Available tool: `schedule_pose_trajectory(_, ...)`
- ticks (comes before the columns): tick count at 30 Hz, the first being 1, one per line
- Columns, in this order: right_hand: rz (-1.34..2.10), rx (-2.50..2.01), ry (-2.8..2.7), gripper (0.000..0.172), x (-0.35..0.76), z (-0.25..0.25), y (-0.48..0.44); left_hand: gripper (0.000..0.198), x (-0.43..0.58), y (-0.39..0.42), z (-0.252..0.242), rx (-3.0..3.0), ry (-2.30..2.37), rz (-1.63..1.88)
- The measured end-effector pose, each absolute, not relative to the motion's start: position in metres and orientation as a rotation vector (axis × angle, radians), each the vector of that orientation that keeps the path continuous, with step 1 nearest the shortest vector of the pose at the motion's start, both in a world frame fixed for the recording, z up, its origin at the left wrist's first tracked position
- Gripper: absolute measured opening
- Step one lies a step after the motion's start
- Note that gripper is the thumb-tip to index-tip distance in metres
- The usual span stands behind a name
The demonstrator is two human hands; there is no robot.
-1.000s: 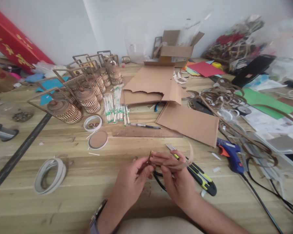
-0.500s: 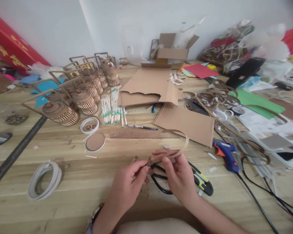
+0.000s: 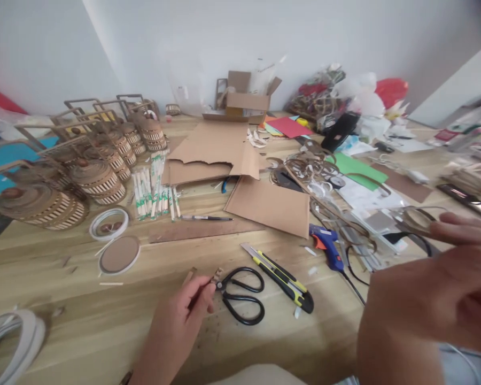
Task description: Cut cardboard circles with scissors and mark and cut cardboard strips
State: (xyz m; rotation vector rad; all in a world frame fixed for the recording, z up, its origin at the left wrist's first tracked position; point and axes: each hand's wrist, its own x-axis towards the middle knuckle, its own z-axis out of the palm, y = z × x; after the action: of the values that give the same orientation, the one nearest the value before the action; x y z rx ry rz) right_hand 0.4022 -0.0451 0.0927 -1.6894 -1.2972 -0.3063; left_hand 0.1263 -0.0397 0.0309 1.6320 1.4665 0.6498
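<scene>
My left hand (image 3: 184, 307) is pinched on a small brown strip piece (image 3: 216, 275) with a notched, light-and-dark edge. Another short brown end pokes up behind its fingers. Just right of it, black-handled scissors (image 3: 244, 297) lie flat, their blades partly hidden by the hand. A yellow-and-black utility knife (image 3: 282, 280) rests beyond them. My right hand (image 3: 428, 299) is raised, large and smeared by motion at the right edge; its fingertips are hidden, and whether it holds anything does not show.
Lidded bamboo-like pots (image 3: 98, 182) with square handles stand at left. Cut cardboard (image 3: 268, 206) covers the middle. A blue glue gun (image 3: 326, 246) with its cord lies at right, near tangled brown strips (image 3: 304, 166). White tape rolls (image 3: 109, 223) sit at left.
My right hand has come away from the left and swung far right, close to the camera. The view has turned right. The scissors and knife are now uncovered. My left hand still grips the small piece.
</scene>
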Motion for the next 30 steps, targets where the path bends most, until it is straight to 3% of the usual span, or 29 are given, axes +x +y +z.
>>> schedule_pose_trajectory(4, -0.727, -1.785, -0.921, 0.045, 0.436, 0.100, -0.029, 0.035, 0.127, -0.041, 0.029, 1.696, 1.513, 0.666)
schedule_pose_trajectory(6, -0.640, -2.236, -0.964, 0.050, 0.457, 0.095, -0.020, 0.034, 0.126, -0.041, 0.028, 1.720, 1.507, 0.662)
schedule_pose_trajectory(11, -0.319, -2.567, -1.195, 0.026, 0.477, 0.060, -0.011, 0.034, 0.126, -0.040, 0.024, 1.824, 1.475, 0.621)
schedule_pose_trajectory(16, -0.252, -2.778, -1.438, 0.033, 0.469, 0.042, -0.012, 0.032, 0.125, -0.040, 0.015, 1.940, 1.459, 0.581)
schedule_pose_trajectory(21, -0.265, -2.845, -1.360, 0.036, 0.500, 0.039, 0.008, 0.031, 0.125, -0.040, 0.009, 2.013, 1.429, 0.529)
schedule_pose_trajectory(24, -0.266, -2.818, -1.390, 0.026, 0.516, 0.030, 0.023, 0.029, 0.125, -0.041, 0.009, 2.042, 1.433, 0.505)
schedule_pose_trajectory(30, -0.395, -2.557, -1.440, 0.027, 0.523, 0.034, 0.009, 0.030, 0.122, -0.040, 0.012, 2.109, 1.471, 0.464)
